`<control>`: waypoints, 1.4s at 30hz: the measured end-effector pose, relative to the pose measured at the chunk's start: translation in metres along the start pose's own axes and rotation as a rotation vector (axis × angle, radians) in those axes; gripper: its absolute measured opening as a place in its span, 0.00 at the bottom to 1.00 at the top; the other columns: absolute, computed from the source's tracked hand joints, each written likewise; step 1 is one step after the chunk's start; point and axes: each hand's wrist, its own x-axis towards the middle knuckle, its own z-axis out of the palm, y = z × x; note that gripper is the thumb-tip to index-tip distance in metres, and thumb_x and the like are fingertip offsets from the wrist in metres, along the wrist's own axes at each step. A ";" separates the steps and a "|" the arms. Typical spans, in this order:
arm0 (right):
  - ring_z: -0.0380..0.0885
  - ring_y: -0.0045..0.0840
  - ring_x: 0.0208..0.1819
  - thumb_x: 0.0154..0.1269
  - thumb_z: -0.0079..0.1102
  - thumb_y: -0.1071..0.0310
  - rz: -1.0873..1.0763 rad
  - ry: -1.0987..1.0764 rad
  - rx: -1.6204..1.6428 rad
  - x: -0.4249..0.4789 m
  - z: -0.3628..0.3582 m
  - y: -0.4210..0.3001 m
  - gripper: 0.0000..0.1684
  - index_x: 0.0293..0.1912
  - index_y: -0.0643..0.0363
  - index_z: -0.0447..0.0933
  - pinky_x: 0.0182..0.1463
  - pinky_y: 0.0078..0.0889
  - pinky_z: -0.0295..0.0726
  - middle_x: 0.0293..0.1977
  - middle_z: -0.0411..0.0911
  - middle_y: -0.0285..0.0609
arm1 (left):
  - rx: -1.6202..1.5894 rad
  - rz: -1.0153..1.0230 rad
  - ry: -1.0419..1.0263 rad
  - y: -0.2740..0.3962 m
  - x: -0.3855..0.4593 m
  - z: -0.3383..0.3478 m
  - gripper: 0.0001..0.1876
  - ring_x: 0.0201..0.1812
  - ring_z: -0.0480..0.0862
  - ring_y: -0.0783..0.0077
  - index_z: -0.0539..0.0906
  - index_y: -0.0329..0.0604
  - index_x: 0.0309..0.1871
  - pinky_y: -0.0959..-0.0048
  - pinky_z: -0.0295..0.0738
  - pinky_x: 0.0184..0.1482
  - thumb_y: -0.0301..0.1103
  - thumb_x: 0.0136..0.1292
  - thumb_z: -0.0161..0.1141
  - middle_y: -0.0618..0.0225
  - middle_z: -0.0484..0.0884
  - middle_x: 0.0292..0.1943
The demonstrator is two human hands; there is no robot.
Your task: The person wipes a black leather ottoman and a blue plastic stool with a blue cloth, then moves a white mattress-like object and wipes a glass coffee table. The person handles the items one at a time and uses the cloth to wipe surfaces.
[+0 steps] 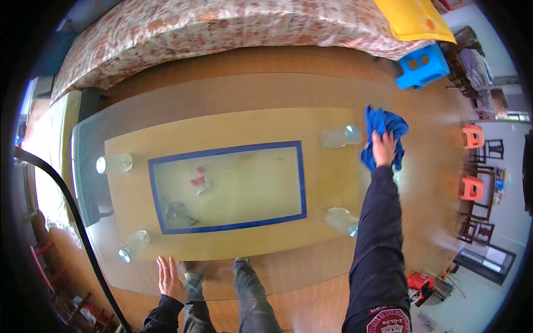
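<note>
My right hand (384,146) presses a crumpled blue cloth (385,120) onto the right end of a glass-topped coffee table (233,93), its fingers spread over the fabric. Near the table's front edge, my left hand (168,277) rests flat with its palm down and holds nothing. Through the glass show a yellowish lower panel (233,125) with a blue-bordered rectangle (227,228) and several clear glass-like supports, one (341,136) just left of the cloth. Small red and white items (200,181) and a crumpled clear or dark item (179,212) lie inside the rectangle.
A sofa (233,25) under a patterned cover runs along the far side, with a yellow cushion (416,21) on it. Beside it stands a blue plastic stool (424,66). Orange stools (471,187) and wooden chairs are at the far right. A black cable or strap (79,216) crosses the left side.
</note>
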 end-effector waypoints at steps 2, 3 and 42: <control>0.45 0.51 0.71 0.60 0.39 0.29 -0.010 -0.036 -0.069 0.022 0.013 -0.067 0.40 0.65 0.39 0.65 0.65 0.69 0.46 0.70 0.53 0.42 | 0.013 0.035 -0.007 -0.006 0.000 -0.001 0.36 0.68 0.53 0.29 0.57 0.26 0.66 0.51 0.56 0.67 0.18 0.48 0.49 0.26 0.51 0.66; 0.49 0.50 0.70 0.60 0.40 0.30 -0.172 0.014 -0.124 0.028 0.021 -0.096 0.39 0.62 0.42 0.68 0.63 0.69 0.51 0.68 0.56 0.44 | 0.002 0.041 -0.011 -0.003 0.001 -0.001 0.36 0.68 0.53 0.28 0.57 0.26 0.66 0.51 0.56 0.67 0.18 0.48 0.49 0.25 0.50 0.66; 0.49 0.44 0.71 0.62 0.44 0.37 -1.246 -0.063 0.098 -0.491 0.138 -0.693 0.37 0.64 0.48 0.67 0.67 0.65 0.45 0.68 0.57 0.45 | -1.022 -0.465 0.656 -0.172 -0.164 0.001 0.32 0.61 0.72 0.49 0.71 0.32 0.57 0.63 0.65 0.63 0.08 0.44 0.40 0.47 0.71 0.59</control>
